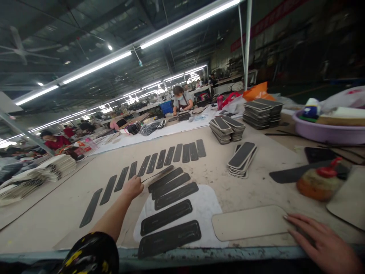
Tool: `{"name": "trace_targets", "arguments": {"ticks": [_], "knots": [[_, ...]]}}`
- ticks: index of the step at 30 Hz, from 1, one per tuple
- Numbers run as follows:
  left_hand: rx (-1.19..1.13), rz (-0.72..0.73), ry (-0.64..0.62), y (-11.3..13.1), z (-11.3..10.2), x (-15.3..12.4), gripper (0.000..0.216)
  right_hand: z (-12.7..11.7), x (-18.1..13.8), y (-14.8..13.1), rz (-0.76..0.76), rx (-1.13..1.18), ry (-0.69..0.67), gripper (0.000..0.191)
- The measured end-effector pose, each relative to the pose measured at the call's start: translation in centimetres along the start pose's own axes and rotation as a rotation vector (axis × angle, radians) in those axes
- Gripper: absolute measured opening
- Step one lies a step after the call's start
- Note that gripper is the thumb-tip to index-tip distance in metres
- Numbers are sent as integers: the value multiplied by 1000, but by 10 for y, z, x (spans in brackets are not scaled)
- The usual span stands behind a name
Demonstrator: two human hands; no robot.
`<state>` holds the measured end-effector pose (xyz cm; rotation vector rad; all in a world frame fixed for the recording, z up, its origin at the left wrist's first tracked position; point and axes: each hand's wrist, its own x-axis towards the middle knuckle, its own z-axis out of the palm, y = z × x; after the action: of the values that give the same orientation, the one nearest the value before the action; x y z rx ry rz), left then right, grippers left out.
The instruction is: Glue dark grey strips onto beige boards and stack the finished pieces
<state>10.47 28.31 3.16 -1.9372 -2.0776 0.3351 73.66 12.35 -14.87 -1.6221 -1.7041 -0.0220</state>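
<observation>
My left hand (133,187) reaches forward over the table, fingers closed round the end of a long dark strip (159,174) that lies above a fan of black strips (171,205) on a white sheet (208,209). A long row of similar black strips (148,165) is laid out further back. My right hand (322,239) rests flat at the near edge, fingers stretched out, fingertips touching the right end of a beige rounded board (248,224).
Stacks of black pads (242,156) (226,129) (262,110) stand mid and far right. A lavender basin (327,131) and a red-capped glue pot (319,182) sit at the right. A white stack (37,175) lies left. Other people work at tables beyond.
</observation>
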Motion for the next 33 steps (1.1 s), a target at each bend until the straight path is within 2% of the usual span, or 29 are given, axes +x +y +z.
{"name": "trace_targets", "arguments": {"ticks": [2,4,6,8,10,12,16,21,24,28,33], "knots": [[6,26,66,4,-20,-5,23,-4,0,-5,-22,-9,-66,40],[-21,78,147,13,-42,-10,21,-12,4,-18,30,15,-70,37],[-99,167,228,28,-65,-16,17,-21,10,-37,105,88,-29,36],[-213,300,253,48,-89,-25,14,-29,19,-57,194,215,68,35],[-352,445,221,72,-112,-36,13,-35,26,-74,286,395,134,35],[-496,555,162,97,-135,-51,13,-39,30,-87,356,552,138,35],[-751,630,-8,145,-167,-77,14,-40,27,-102,418,726,80,36],[-994,600,-335,190,-181,-101,11,-50,29,-107,474,964,17,54],[-1063,571,-497,212,-180,-112,8,-66,33,-105,534,1165,23,53],[-1136,515,-612,234,-173,-121,6,-83,37,-99,665,1488,95,48],[-1210,521,-661,243,-172,-125,6,-85,40,-91,732,1433,115,61]]}}
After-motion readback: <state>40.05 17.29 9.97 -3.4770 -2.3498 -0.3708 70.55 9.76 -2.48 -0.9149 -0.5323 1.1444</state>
